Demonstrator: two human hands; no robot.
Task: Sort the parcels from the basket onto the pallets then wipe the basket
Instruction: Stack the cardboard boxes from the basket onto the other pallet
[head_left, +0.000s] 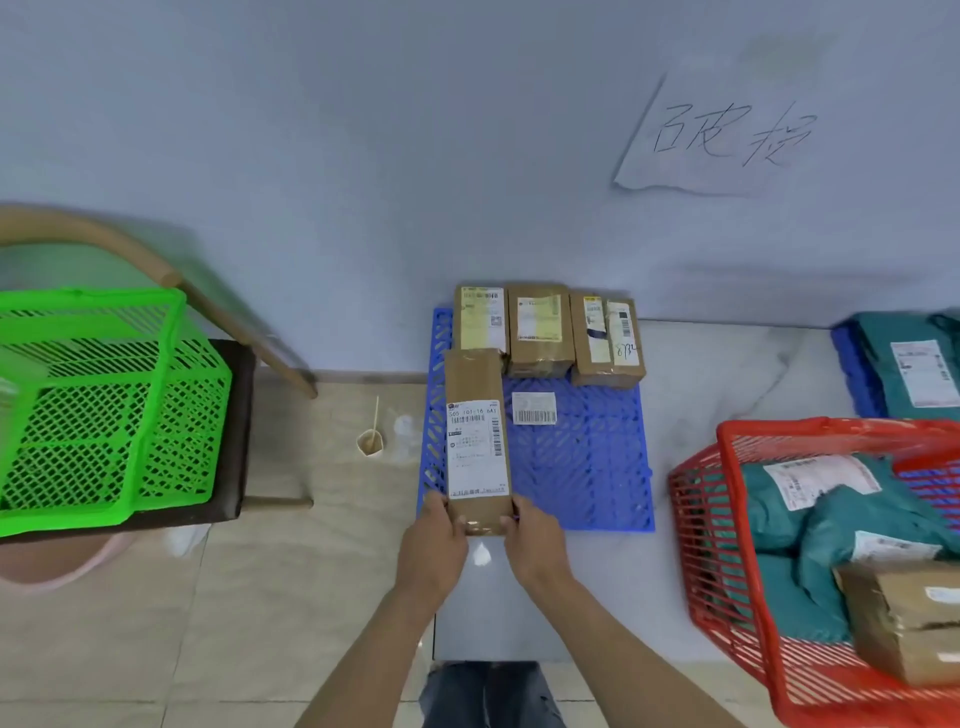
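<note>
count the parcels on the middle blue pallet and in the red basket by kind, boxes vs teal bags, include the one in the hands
On the blue pallet, brown cardboard boxes: 4, one gripped by both the left hand and right hand
In the red basket, brown cardboard boxes: 1
In the red basket, teal bags: at least 3, overlapping, so uncertain
Total: at least 8

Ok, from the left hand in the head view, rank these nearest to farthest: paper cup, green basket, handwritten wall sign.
From the left hand:
1. Paper cup, on the floor just up-left of it.
2. Green basket, on the chair at far left.
3. Handwritten wall sign, high on the wall, upper right.
</note>
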